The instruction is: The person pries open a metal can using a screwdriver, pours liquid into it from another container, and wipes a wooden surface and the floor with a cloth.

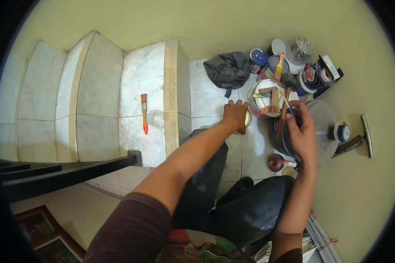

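- Slim tool (289, 110), in the right hand (303, 129): probably light and stiff, best held by its dark handle; fingers close narrowly around it.
- Round can (249, 119), beneath the left hand (235, 116) on the tiled floor (254, 142): likely rigid, smooth; hold its sides. Fingers spread; cannot tell whether they grip.

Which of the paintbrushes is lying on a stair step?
The brown-bristled paintbrush with the orange-tipped handle. It lies on the pale tiled step, while the yellow-handled paintbrush is over among the round paint cans.

Looks like home stairwell: tiled steps (98, 79), railing (74, 176).
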The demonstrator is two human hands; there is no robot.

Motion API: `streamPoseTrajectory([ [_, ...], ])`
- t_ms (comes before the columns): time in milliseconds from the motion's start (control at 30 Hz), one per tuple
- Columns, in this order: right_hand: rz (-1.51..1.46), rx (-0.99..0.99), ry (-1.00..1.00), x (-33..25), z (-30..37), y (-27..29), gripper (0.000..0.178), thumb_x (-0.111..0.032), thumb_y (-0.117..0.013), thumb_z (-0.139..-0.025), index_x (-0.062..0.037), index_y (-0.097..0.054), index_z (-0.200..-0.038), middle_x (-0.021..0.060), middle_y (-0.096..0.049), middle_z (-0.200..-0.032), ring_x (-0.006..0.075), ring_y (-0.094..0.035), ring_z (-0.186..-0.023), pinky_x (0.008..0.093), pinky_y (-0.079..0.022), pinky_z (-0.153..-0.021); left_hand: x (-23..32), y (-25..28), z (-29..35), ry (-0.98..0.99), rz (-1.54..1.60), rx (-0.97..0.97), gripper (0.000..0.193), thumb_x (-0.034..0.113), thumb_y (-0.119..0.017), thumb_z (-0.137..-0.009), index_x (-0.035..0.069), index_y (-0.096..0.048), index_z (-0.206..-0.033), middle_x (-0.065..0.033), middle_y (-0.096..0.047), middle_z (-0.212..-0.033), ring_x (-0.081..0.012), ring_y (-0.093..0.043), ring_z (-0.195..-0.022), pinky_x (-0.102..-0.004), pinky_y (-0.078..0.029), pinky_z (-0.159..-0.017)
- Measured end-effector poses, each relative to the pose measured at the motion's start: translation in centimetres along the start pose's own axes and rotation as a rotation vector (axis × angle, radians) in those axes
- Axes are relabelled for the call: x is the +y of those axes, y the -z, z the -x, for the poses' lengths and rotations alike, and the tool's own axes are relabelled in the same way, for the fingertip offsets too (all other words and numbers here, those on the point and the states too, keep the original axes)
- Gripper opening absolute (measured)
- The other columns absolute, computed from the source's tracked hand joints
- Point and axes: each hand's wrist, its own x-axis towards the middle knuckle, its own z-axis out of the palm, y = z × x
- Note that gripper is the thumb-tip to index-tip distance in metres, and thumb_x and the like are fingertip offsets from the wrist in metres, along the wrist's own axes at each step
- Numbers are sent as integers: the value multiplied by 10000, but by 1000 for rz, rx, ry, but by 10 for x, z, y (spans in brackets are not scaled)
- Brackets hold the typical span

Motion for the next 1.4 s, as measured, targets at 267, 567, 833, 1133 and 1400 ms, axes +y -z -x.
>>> streamPoseTrajectory([
  [267, -162, 41, 141, -69, 9, -4, 325, -60, -691, -1026, -12, -698, -1347, 29, -741, -1077, 120, -668, -988, 291, -537, -895, -42, 158, 187, -359, 475, 454, 1154, 297, -989, -544, 42, -478, -1546, -221, -594, -1406, -418, -540, -1314, -518, -470, -1140],
  [567, 51, -169, 340, -108, 122, -8, 405, 23, -754, -920, -35, -752, -1321, 128, -722, -896, 239, -708, -728, 336, -533, -651, -55, 149, 251, -351, 956, 339, 1450, 196, -1066, -475, 82, -270, -1681, -190, -599, -1507, -340, -581, -1430, -459, -443, -1230],
  [833, 403, -363, 250, -105, 150, 32, 396, -42, -756, -897, -65, -766, -1293, 90, -589, -724, 296, -623, -576, 426, -476, -525, -48, 95, 211, -507, 1162, 245, 1455, 177, -1078, -493, 99, -233, -1675, -205, -622, -1502, -321, -603, -1412, -451, -468, -1212],
  [1133, 578, -461, 311, -117, 138, 23, 428, -75, -730, -852, -33, -748, -1278, 121, -620, -725, 339, -645, -589, 468, -503, -541, -49, 71, 199, -621, 1326, 241, 1552, 172, -1091, -431, 69, -194, -1693, -216, -578, -1547, -321, -576, -1450, -453, -454, -1235],
  [1400, 631, -493, 233, -134, 143, 23, 369, -24, -708, -860, -37, -777, -1222, 159, -662, -742, 371, -659, -623, 476, -504, -579, -42, 54, 199, -715, 1450, 285, 1558, 175, -1095, -486, 99, -150, -1723, -205, -550, -1573, -306, -577, -1439, -446, -454, -1221],
])
